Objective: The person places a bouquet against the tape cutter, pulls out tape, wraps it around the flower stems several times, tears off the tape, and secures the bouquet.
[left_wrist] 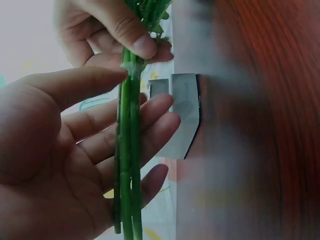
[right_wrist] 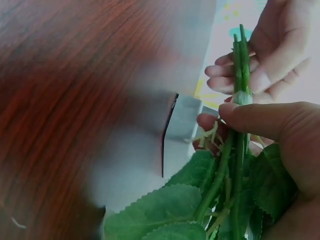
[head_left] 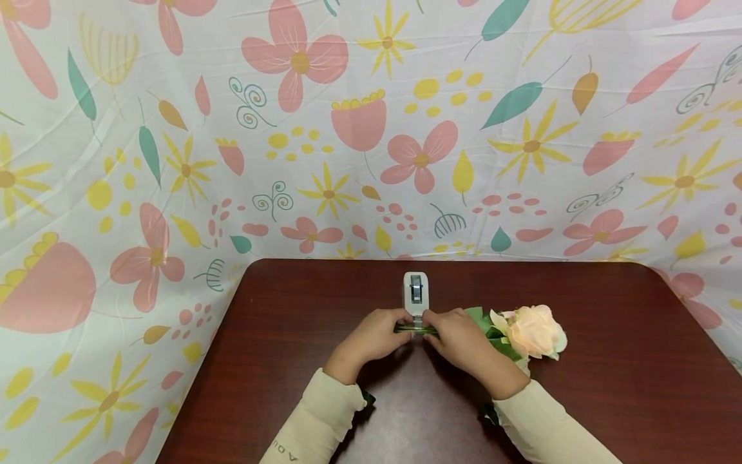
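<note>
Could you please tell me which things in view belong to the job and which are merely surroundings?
Job:
green stems
left hand and right hand, both holding the stems
clear tape on the stems
pale peach flower
tape dispenser

Surroundings:
floral cloth
table

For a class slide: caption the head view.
Left hand and right hand hold green stems before a tape dispenser, peach rose at right.

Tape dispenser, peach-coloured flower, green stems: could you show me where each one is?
Tape dispenser [head_left: 416, 291]: head view, on the roll inside it.
Peach-coloured flower [head_left: 534, 330]: head view, on the petals.
Green stems [left_wrist: 135, 135]: left wrist view, partway along one stem.
</note>
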